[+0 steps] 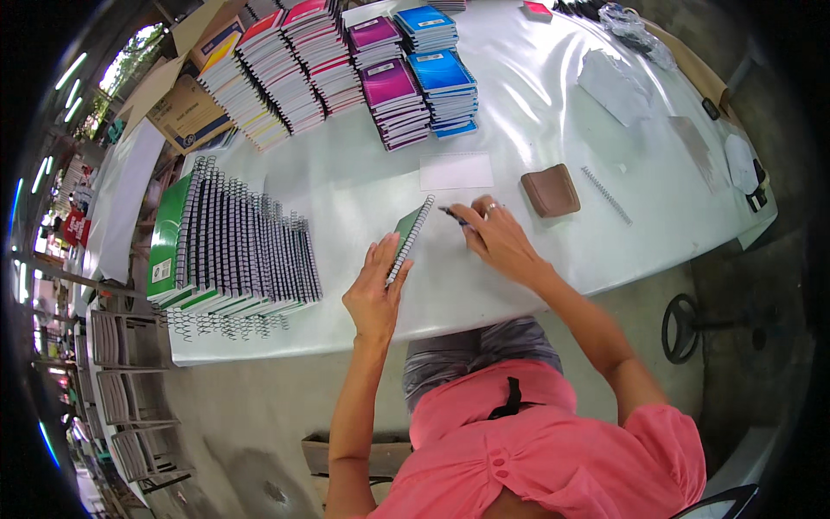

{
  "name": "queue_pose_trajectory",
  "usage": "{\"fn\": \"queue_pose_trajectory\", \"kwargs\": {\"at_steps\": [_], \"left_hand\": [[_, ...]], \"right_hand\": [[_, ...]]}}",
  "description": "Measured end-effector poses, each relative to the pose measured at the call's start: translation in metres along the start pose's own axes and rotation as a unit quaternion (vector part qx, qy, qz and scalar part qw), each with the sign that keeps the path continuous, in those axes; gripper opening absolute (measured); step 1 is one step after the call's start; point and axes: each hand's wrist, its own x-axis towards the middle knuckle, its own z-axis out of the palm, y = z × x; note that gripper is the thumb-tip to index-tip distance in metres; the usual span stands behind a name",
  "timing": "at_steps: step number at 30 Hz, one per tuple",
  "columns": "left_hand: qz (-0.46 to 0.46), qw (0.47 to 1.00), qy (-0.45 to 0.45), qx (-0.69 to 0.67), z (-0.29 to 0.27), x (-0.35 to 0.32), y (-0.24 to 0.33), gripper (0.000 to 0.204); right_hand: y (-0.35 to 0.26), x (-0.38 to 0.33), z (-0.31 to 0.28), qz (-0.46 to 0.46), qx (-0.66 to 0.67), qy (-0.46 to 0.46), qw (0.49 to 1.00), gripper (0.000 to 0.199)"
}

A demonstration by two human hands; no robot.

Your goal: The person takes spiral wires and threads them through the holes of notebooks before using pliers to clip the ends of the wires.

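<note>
My left hand (pixel 374 294) is closed around a small green spiral notebook (pixel 409 230), tilted on edge with its wire coil turned to the right. Just right of the coil's upper end, my right hand (pixel 496 232) grips a small dark hand tool (pixel 453 215); its tip points toward the notebook without touching it, and its exact kind is mostly hidden by my fingers. Behind both hands lies a pale sheet of paper (pixel 456 171). A brown pouch (pixel 551 190) rests beside my right hand, and a loose wire coil (pixel 607 195) lies beyond it.
A long row of green spiral notebooks (pixel 166 233) stands at the left of the white table (pixel 536 285). Purple notebooks (pixel 392 82), blue notebooks (pixel 443 72) and red ones (pixel 303 65) are stacked behind, near a cardboard box (pixel 190 112). Clear plastic (pixel 616 86) lies at the far right.
</note>
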Motion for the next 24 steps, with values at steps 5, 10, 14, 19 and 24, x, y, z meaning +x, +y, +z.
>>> {"fn": "queue_pose_trajectory", "kwargs": {"at_steps": [5, 10, 14, 19, 24], "left_hand": [[0.023, 0.999, 0.009, 0.029, 0.005, 0.003, 0.01, 0.047], [0.002, 1.0, -0.019, 0.016, 0.001, 0.009, 0.025, 0.052], [0.007, 0.999, -0.002, 0.035, 0.002, 0.009, 0.023, 0.053], [0.051, 0.997, 0.02, 0.059, 0.005, 0.01, 0.019, 0.054], [0.07, 0.993, 0.021, 0.09, -0.008, 0.013, 0.022, 0.055]], "right_hand": [[-0.049, -0.036, -0.009, -0.136, 0.114, 0.042, 0.983, 0.037], [-0.056, -0.035, -0.005, -0.184, 0.076, 0.102, 0.975, 0.039], [-0.054, -0.036, -0.009, -0.188, 0.064, 0.112, 0.974, 0.04], [-0.045, -0.026, -0.019, 0.076, 0.451, -0.217, 0.862, 0.03], [-0.035, -0.003, -0.035, 0.06, 0.544, -0.304, 0.78, 0.031]]}}
